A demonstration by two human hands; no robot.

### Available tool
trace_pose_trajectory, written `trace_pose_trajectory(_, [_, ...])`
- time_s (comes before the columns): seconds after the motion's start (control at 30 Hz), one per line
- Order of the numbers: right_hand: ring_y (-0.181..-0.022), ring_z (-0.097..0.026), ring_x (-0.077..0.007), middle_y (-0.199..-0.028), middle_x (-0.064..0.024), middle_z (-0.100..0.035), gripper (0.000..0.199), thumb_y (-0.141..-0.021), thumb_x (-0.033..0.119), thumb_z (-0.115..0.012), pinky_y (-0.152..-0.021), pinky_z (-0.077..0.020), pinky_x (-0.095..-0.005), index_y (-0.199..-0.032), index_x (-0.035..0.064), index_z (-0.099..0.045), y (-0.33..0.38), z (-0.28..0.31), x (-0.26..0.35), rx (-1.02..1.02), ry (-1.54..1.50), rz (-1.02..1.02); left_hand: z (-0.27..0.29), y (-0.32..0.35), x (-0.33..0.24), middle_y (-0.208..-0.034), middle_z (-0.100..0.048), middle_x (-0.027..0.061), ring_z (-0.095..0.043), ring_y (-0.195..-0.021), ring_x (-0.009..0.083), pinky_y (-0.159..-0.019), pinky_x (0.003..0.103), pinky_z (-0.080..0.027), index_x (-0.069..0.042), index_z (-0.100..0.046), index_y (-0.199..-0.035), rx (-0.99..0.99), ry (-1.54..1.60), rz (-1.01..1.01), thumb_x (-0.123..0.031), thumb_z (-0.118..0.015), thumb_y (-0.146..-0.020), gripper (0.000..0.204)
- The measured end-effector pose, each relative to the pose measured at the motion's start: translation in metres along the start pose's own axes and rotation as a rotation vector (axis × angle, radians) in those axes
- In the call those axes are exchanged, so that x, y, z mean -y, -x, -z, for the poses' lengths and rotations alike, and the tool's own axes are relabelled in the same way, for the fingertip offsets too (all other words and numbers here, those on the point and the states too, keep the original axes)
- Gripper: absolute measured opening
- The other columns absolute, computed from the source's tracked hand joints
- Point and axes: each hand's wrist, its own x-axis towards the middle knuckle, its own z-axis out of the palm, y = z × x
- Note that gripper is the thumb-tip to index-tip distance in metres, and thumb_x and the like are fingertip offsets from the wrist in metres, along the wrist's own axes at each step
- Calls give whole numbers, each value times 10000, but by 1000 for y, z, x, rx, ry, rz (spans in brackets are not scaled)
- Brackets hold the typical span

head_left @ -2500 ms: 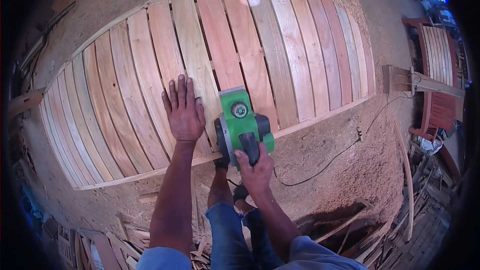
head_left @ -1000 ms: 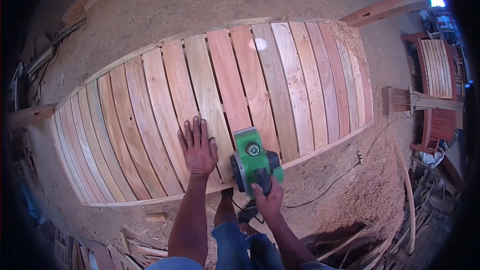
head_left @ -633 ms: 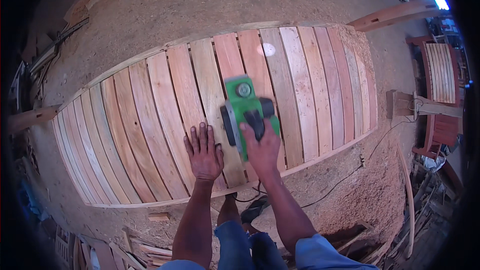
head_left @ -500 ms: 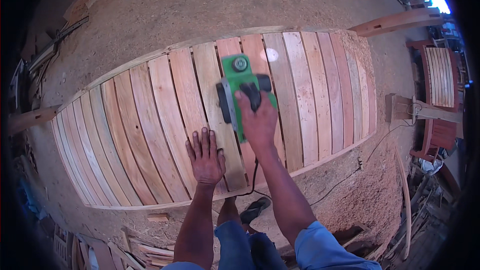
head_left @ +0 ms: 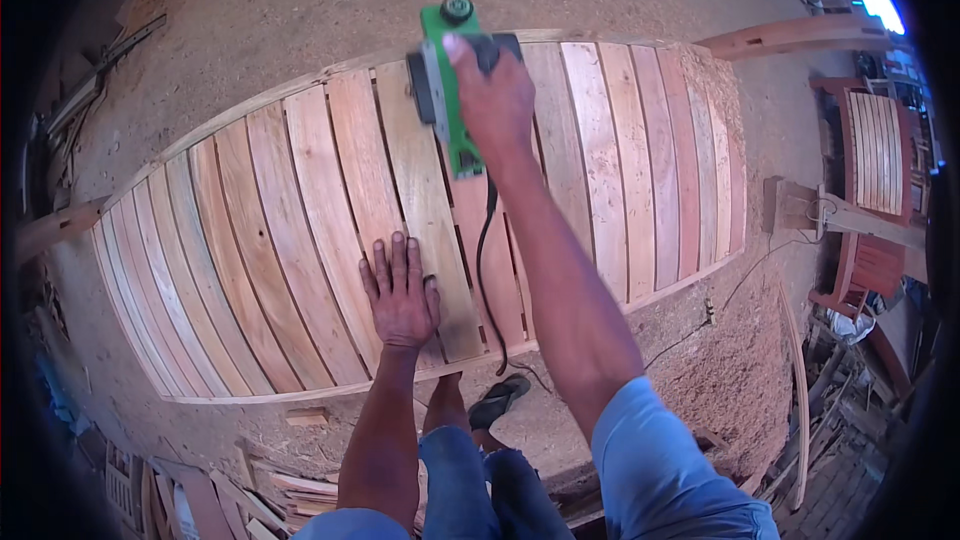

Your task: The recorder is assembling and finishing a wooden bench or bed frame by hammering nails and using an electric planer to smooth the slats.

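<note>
A long slatted wooden panel (head_left: 330, 145) lies across the middle, its slats in mixed brown and pinkish tones with dark gaps between them. My right hand (head_left: 492, 105) grips the handle of a green electric planer (head_left: 457, 145), which sits over the panel's far edge with its front knob beyond the rim. A black power cord (head_left: 482, 270) trails from the planer back toward me across the slats. My left hand (head_left: 403, 300) rests flat on the slats near the close edge, fingers spread, holding nothing.
Wooden beams (head_left: 800, 37) stick out past the panel's right end, near a post (head_left: 850, 220). Wood shavings (head_left: 745, 370) heap on the ground at the lower right. Offcuts (head_left: 300, 490) lie at the lower left. A slatted bench (head_left: 877, 155) stands far right.
My right hand has pushed the planer away from me, from mid-panel to the far edge, slightly leftward. The cord has stretched out behind it. My left hand stays flat on the slats.
</note>
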Motion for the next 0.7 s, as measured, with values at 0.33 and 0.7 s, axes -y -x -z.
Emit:
trace_pose_trajectory(0.33, [-712,-730,-378,-805,-205,-722,443,-938,333,-851,-674,-567,-439,-1140,-21,-677,309,132,-144,38,-121,-296,0,4,-2,-1761,-326,213,-220,-1650,465,-1333,646,-111,4,-391,-1663,-38,-65,-40,-307,-470,-1062,681])
trace_pose_trajectory(0.7, [-654,-711,-387,-746,-205,-694,429,-920,332,-876,-593,-535,-462,-1029,-15,-651,224,87,-117,35,-21,-141,5,1,5,-1763,-312,229,-202,-1653,473,-1336,642,-91,9,-374,-1666,-45,-81,-45,-304,-459,-1067,681])
